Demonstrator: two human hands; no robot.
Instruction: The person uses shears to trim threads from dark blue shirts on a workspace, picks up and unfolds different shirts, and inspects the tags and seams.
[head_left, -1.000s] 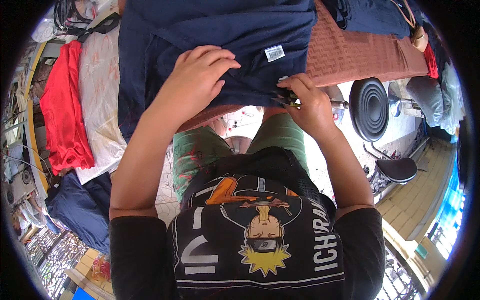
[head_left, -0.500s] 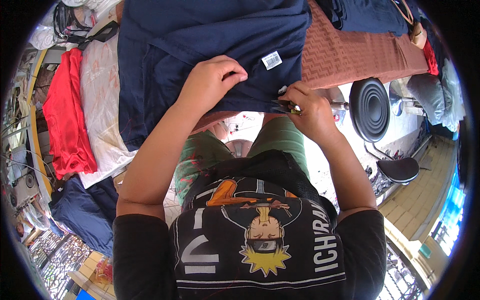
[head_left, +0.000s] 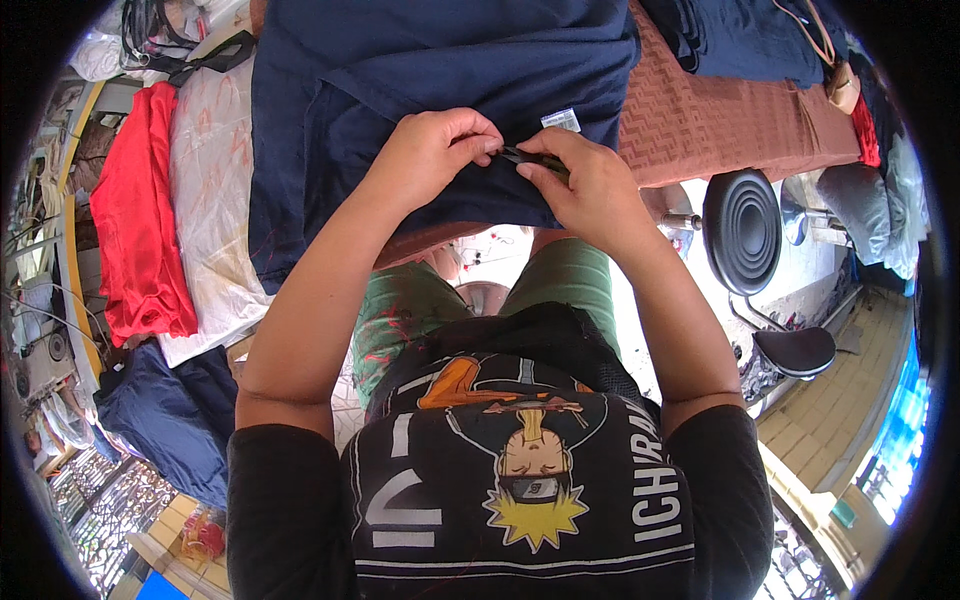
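Note:
A navy blue garment (head_left: 420, 60) lies spread in front of me, with a small white tag (head_left: 561, 120) near its right side. My left hand (head_left: 430, 155) is over the cloth, thumb and forefinger pinched together; whatever is between them is too small to make out. In my right hand (head_left: 592, 190) I hold small dark thread snips (head_left: 535, 159), partly covered by my fingers. Their blades point left and come right up to the fingertips of my left hand, just below the tag.
A brown patterned cloth (head_left: 720, 115) covers the table, with more folded navy fabric (head_left: 745, 35) at the far right. Red satin cloth (head_left: 145, 220) and whitish sheeting (head_left: 215, 200) hang at the left. Black round stools (head_left: 742, 230) stand to the right.
My right hand has moved left and away from the garment's near edge, bringing the snips to my left fingertips. My left hand has shifted slightly right and pinches tighter. The tag is now partly covered.

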